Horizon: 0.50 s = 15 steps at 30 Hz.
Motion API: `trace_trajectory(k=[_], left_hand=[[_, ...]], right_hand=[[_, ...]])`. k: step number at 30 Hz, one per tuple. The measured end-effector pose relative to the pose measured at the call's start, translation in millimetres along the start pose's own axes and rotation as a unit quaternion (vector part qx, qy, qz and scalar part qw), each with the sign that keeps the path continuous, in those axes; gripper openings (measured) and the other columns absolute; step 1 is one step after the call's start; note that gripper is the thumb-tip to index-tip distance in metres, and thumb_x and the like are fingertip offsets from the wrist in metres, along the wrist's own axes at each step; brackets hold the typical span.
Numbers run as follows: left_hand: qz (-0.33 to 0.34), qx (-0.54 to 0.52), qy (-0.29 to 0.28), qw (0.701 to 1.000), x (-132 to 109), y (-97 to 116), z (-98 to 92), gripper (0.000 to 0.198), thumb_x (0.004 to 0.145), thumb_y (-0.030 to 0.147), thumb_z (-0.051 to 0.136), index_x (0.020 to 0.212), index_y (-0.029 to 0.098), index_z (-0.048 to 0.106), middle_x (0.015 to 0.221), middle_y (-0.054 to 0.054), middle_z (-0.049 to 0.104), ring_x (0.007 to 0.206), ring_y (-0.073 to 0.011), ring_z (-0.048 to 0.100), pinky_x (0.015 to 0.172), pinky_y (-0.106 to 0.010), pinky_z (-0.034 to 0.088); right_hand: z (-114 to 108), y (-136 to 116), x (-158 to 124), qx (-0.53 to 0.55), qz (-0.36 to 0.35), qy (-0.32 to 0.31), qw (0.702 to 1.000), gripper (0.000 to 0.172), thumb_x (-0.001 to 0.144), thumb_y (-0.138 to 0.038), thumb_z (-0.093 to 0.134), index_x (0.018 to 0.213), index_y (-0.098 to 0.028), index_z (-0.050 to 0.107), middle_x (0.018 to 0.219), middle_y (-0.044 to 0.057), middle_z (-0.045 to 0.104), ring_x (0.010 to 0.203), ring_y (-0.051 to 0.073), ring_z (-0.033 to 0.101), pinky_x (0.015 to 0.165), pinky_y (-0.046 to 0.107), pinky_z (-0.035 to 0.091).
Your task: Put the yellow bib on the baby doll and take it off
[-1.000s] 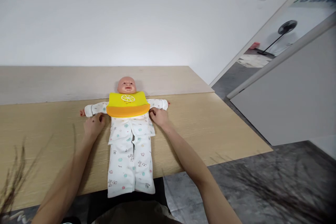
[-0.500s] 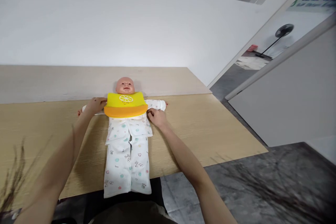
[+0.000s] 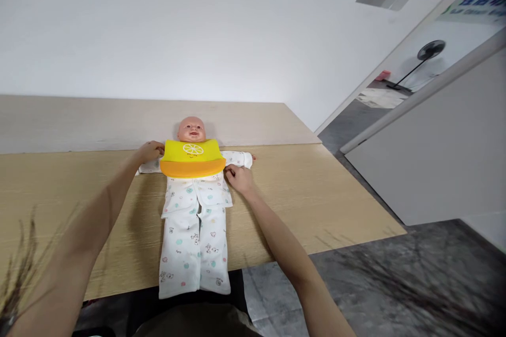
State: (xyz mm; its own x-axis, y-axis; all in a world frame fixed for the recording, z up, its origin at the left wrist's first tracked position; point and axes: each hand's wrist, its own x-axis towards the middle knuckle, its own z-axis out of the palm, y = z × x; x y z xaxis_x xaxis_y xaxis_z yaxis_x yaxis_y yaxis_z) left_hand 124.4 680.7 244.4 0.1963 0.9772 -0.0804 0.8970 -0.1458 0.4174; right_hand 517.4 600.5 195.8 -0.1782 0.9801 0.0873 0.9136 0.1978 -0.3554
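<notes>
A baby doll [image 3: 192, 129] lies on its back on the table, arms out, in a white printed jacket [image 3: 179, 197] and matching trousers [image 3: 213, 245]. Across its chest is a yellow bib [image 3: 174, 151] with a citrus-slice print and an orange pocket [image 3: 193, 169] along the bottom. My left hand [image 3: 151, 151] is at the bib's left edge, fingers closed together over the doll's sleeve [image 3: 149, 167]. At the bib's lower right corner, my right hand [image 3: 240, 179] has its fingers curled in a pinch, below the other sleeve [image 3: 237, 158]. The fingertips of both hands are partly hidden.
The wooden table [image 3: 300, 195] ends at a front edge near my body, with a paler raised board [image 3: 79, 124] at the back against a white wall [image 3: 177, 37]. To the right are an open door [image 3: 443, 142] and a standing fan [image 3: 430, 50] beyond it.
My left hand has shifted slightly up along the bib's left edge, showing more of the sleeve beneath. My right hand stays by the lower right corner. The view has shifted a little.
</notes>
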Motion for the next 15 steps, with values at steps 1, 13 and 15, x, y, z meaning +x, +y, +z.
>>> trace_trajectory(k=[1, 13, 15], left_hand=[[-0.002, -0.005, 0.001, 1.000, 0, -2, -0.5, 0.051, 0.067, 0.028, 0.049, 0.101, 0.022, 0.087, 0.109, -0.005, 0.084, 0.105, -0.0271, 0.077, 0.097, -0.031, 0.057], [-0.009, -0.069, -0.006, 0.998, -39, -5, -8.1, 0.055, 0.078, 0.039, 0.058, 0.123, 0.017, 0.081, 0.135, -0.009, 0.077, 0.125, -0.0303, 0.071, 0.113, -0.035, 0.052], [-0.002, -0.065, -0.021, 0.998, -50, 1, -10.6, 0.063, 0.076, 0.037, 0.063, 0.134, 0.015, 0.076, 0.143, -0.010, 0.072, 0.130, -0.0313, 0.069, 0.116, -0.037, 0.050]], right_hand=[[0, 0, 0, 0.001, 0.000, 0.000, 1.000, 0.033, 0.102, -0.025, 0.051, 0.118, -0.023, 0.080, 0.107, 0.004, 0.083, 0.098, 0.023, 0.077, 0.083, 0.029, 0.050], [-4, -1, -1, 0.005, 0.005, -0.004, 1.000, 0.033, 0.102, -0.026, 0.053, 0.120, -0.023, 0.080, 0.106, 0.004, 0.083, 0.100, 0.024, 0.077, 0.085, 0.029, 0.050], [-4, 0, -1, 0.011, 0.002, -0.004, 1.000, 0.034, 0.102, -0.026, 0.052, 0.121, -0.023, 0.080, 0.106, 0.004, 0.083, 0.098, 0.023, 0.077, 0.085, 0.029, 0.050]])
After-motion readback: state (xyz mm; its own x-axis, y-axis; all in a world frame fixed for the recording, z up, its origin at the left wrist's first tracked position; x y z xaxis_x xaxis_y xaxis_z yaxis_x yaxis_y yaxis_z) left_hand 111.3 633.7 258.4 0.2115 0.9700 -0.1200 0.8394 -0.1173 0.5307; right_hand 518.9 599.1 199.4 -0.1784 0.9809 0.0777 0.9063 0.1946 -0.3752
